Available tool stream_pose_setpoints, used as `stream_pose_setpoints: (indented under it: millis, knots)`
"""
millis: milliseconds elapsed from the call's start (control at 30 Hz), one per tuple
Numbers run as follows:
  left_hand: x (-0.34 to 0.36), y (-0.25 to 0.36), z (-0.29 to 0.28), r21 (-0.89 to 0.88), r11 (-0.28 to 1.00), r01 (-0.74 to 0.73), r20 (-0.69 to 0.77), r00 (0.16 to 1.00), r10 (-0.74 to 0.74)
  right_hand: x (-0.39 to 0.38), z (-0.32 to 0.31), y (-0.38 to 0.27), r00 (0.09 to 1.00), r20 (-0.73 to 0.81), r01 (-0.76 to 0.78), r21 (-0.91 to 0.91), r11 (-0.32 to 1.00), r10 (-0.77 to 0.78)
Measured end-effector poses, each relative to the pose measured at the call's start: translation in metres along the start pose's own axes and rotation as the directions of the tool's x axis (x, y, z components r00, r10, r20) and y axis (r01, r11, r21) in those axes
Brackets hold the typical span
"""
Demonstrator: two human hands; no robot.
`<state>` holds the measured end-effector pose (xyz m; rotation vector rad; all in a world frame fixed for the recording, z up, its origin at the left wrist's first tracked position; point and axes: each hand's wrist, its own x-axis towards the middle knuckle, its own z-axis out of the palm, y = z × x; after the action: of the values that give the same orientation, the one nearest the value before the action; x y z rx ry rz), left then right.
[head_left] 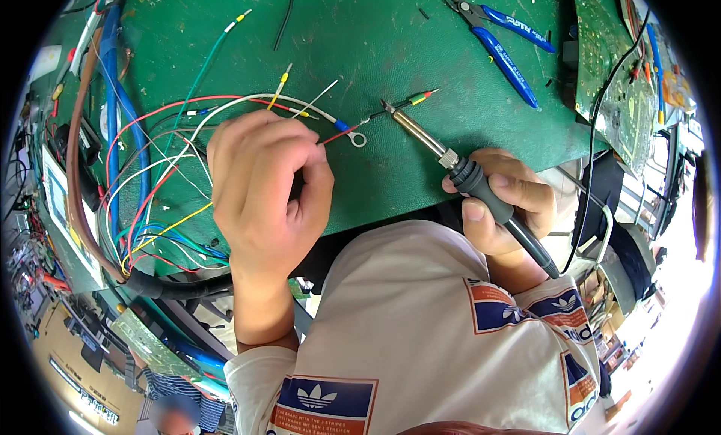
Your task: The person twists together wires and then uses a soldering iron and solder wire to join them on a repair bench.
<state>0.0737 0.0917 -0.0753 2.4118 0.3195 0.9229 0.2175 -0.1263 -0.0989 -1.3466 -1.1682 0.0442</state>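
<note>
My right hand (pixel 518 198) grips a soldering iron (pixel 422 133) by its dark handle, the metal barrel slanting up to the left. Its tip reaches a thin black piece on the lead of a small part with a green and red body (pixel 420 98); whether they touch, I cannot tell. Curled on the left, my left hand (pixel 269 183) has a red wire (pixel 342 135) coming out at its fingertips, its bare end meeting that lead. Just below the wire lies a ring terminal (pixel 357 138) with a blue sleeve, on a white wire. My left fingertips are partly hidden.
Several coloured wires (pixel 169 168) fan out of a thick black cable (pixel 176 286) at the left. Blue-handled cutters (pixel 505 60) lie at the back right, near green circuit boards (pixel 604 82). The iron's black cord (pixel 593 165) runs up the right side. Beneath is a green mat (pixel 360 45).
</note>
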Motion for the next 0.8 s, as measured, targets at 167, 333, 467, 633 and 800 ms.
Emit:
stream_pose_setpoints:
  millis: [167,333,467,633,800]
  knots:
    - [-0.002,0.007,-0.001,-0.002,0.995,0.103,-0.121,0.987,-0.102,0.0,0.004,-0.003,0.997,-0.066,-0.038,-0.03,0.999,0.035]
    - [0.005,0.004,-0.005,0.178,0.981,0.075,-0.088,0.994,-0.06,0.001,0.007,-0.005,0.993,-0.098,-0.065,-0.016,0.998,0.063]
    - [0.004,0.005,-0.006,0.204,0.974,0.092,-0.045,0.995,-0.085,0.002,0.009,-0.006,0.99,-0.11,-0.093,-0.01,0.996,0.092]
    - [0.004,0.006,-0.006,0.076,0.992,0.097,-0.019,0.995,-0.096,0.0,0.008,-0.004,0.989,-0.092,-0.115,-0.023,0.993,0.113]
    - [0.005,0.006,-0.008,0.052,0.995,0.079,0.01,0.997,-0.08,-0.001,0.01,-0.004,0.99,-0.09,-0.116,-0.028,0.993,0.113]
